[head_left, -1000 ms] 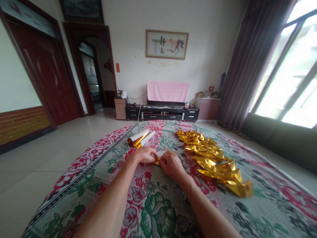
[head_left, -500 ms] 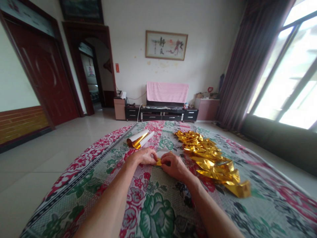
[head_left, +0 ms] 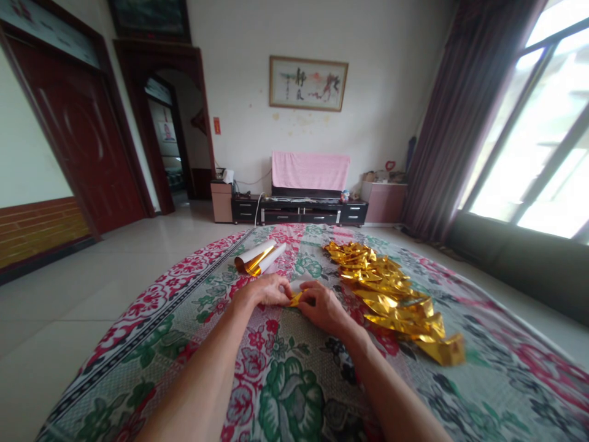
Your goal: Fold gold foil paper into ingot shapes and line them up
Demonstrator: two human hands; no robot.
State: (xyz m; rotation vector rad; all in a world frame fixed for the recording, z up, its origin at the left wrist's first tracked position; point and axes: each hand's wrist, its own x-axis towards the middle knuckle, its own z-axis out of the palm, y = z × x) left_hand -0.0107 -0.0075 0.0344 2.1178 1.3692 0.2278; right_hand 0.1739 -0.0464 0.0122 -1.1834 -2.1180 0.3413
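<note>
Between my hands lies a sheet of gold foil paper (head_left: 296, 299), its white back showing behind the fingers and a folded gold edge in front. My left hand (head_left: 269, 290) pinches the left part of that fold, fingers bent and closed. On the right side my right hand (head_left: 322, 305) grips the fold with thumb and curled fingers. Much of the sheet is hidden by the fingers. To the right stretches a row of folded gold foil pieces (head_left: 381, 282), overlapping one another. Beyond my left hand rest curled sheets of gold foil paper (head_left: 260, 256), white outside and gold inside.
A flowered cloth (head_left: 289, 393) in red, green and white covers the rounded table. Past its far edge stands a low black TV cabinet (head_left: 301, 216) with a pink towel (head_left: 311, 170) draped above it. A dark curtain (head_left: 442, 135) hangs by the window at right.
My right fingers have shifted slightly on the fold, and a bit more of its gold edge shows. My left hand stays almost in place. The other foil pieces have not moved.
</note>
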